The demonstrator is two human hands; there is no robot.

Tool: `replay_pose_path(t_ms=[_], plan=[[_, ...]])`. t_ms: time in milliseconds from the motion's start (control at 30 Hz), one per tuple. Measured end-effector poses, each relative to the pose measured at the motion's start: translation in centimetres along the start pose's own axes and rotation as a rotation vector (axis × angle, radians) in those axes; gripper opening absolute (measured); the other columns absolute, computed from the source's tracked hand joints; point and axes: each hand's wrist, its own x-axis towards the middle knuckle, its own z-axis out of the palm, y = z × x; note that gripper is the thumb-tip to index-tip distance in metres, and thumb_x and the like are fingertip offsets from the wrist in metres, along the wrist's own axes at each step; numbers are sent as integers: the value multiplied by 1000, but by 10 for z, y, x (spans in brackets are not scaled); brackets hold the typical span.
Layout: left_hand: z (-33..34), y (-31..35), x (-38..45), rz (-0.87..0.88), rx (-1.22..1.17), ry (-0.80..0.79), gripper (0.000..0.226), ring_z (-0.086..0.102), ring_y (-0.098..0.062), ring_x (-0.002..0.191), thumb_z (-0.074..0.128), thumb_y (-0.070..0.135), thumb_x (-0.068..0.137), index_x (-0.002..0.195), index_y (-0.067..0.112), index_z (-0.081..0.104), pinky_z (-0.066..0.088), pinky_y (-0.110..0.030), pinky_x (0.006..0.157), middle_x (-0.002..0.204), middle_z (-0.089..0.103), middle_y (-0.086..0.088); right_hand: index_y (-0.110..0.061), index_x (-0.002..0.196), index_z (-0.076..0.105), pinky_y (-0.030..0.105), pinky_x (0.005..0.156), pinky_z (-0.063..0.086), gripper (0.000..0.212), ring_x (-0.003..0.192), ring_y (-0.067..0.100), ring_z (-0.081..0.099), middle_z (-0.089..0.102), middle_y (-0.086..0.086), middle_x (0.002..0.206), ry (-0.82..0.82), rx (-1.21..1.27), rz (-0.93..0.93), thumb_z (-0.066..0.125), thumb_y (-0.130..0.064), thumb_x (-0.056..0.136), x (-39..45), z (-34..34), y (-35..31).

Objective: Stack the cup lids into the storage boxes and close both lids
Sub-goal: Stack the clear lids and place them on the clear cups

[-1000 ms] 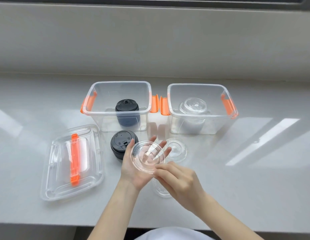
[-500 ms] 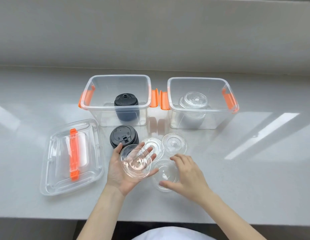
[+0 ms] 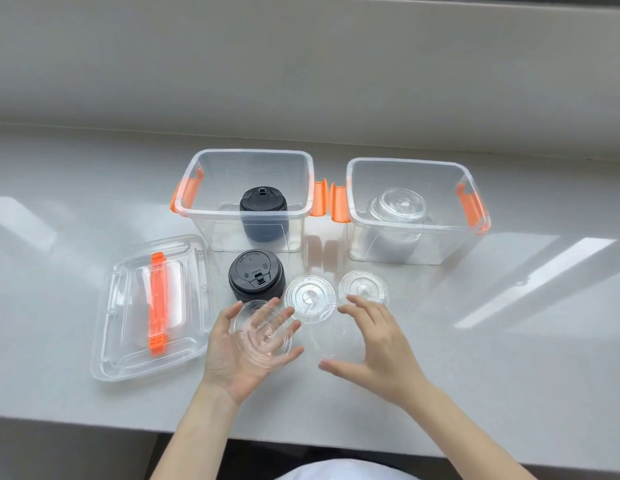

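Lid cradled in left hand, right hand spread just beside

Your glossy pale counter fills the lower frame; a grey wall spans the top; sunlight bars cross centre right.

1. Indoors, at a pale glossy counter running below a grey ledge, sunlight streaking it.
2. Takeaway cup lids and storage boxes suggest a café or home; I cannot tell which.
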Motion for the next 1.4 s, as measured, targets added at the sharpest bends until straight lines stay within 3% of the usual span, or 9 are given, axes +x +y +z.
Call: replay_pose_path(t_ms=[167, 300, 533, 667, 767, 867, 967, 1167, 1400], plan=[[21, -14, 10, -62, -40, -80, 67, 55, -42, 113, 61, 49, 64, 121, 13, 56, 37, -56, 97, 125, 59, -17, -15, 121, 53, 30, 105, 32, 76, 124, 17, 43, 50, 4, 133, 20, 94, -125, 69, -58, 61, 16, -9, -23], [34, -19, 17, -84, -33, -145, 53, 62, -40, 104, 59, 51, 65, 97, 10, 68, 45, -54, 92, 110, 68, -15, -17, 124, 51, 27, 107, 29, 76, 127, 15, 39, 48, 3, 134, -11, 94, -141, 71, -56, 61, 19, -8, -31], [45, -27, 22, -162, -1, -242, 50, 64, -35, 97, 64, 49, 64, 96, 12, 68, 50, -49, 85, 104, 70, -12, -18, 124, 50, 30, 109, 27, 75, 131, 12, 34, 46, 1, 137, -20, 89, -107, 70, -55, 62, 16, -8, -26], [44, -28, 26, -174, -42, -222, 59, 59, -37, 106, 63, 46, 64, 111, 11, 60, 43, -51, 96, 113, 64, -15, -23, 125, 49, 20, 107, 23, 73, 126, 4, 32, 44, -7, 134, -63, 145, -65, 61, -64, 66, 15, -13, -20], [42, -24, 26, -155, -24, -195, 61, 60, -38, 107, 62, 45, 62, 112, 11, 61, 44, -53, 93, 116, 64, -17, -19, 116, 57, 18, 92, 37, 45, 106, 6, 51, 57, -10, 113, 171, 296, 124, 60, -46, 80, 27, -25, 0], [38, -18, 24, -123, 1, -173, 62, 60, -36, 106, 60, 47, 61, 114, 13, 60, 44, -53, 91, 115, 65, -17, -15, 94, 66, 27, 70, 44, 13, 74, 13, 59, 68, 0, 90, 359, 230, 315, 62, -23, 84, 46, -36, 30], [36, -15, 21, -99, -2, -144, 67, 58, -37, 109, 65, 46, 56, 114, 13, 61, 43, -54, 91, 115, 65, -17, -10, 91, 67, 35, 71, 46, 14, 79, 25, 62, 69, 8, 87, 272, 147, 475, 60, -20, 84, 60, -32, 56], [31, -18, 18, -70, -29, -97, 63, 56, -38, 110, 60, 49, 61, 113, 14, 61, 39, -53, 95, 114, 65, -17, -8, 110, 57, 37, 77, 46, 28, 98, 30, 58, 64, 10, 109, 44, -39, 606, 53, -21, 85, 74, -17, 78], [31, -18, 20, -55, -42, -36, 50, 55, -39, 109, 55, 49, 65, 102, 16, 64, 39, -52, 93, 125, 58, -14, -5, 88, 59, 36, 68, 44, 15, 89, 33, 58, 64, 14, 99, 73, -100, 541, 46, -12, 86, 74, -14, 80]])
